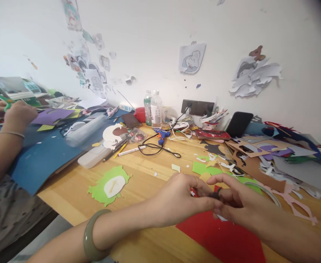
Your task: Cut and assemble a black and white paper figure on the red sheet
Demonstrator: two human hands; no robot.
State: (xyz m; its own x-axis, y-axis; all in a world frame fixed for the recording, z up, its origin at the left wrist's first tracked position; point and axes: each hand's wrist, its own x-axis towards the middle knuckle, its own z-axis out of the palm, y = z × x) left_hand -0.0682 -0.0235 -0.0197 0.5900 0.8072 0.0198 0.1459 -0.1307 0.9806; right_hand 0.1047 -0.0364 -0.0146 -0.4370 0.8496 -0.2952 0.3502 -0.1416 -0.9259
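- Dark and small, a scrap (214, 194) was pinched between the fingertips of both hands, just above the near edge of the wooden table (149, 171).
- The left hand (180, 197) was seen curled, thumb and forefinger closed on the scrap, with a ring on one finger and a green bangle (90, 235) on the wrist.
- The right hand (231, 199) was seen meeting it from the other side, forefinger arched over and the other fingers bent narrowly about the same scrap.
- A red sheet (223, 237) was laid flat beneath both hands, reaching to the table's front edge.
- A green cut-out (109, 186) with a white oval in it was found to the left of the hands, flat on the wood.
- Further back, a blue glue gun (162, 135) with its black cord, a white marker (131, 150) and two bottles (153, 109) were set near the wall.
- Paper offcuts (261, 157) were heaped at the right.
- At the far left, another person's hands (11, 115) were held over a blue sheet (44, 153), with green-handled scissors (1, 98) gripped.
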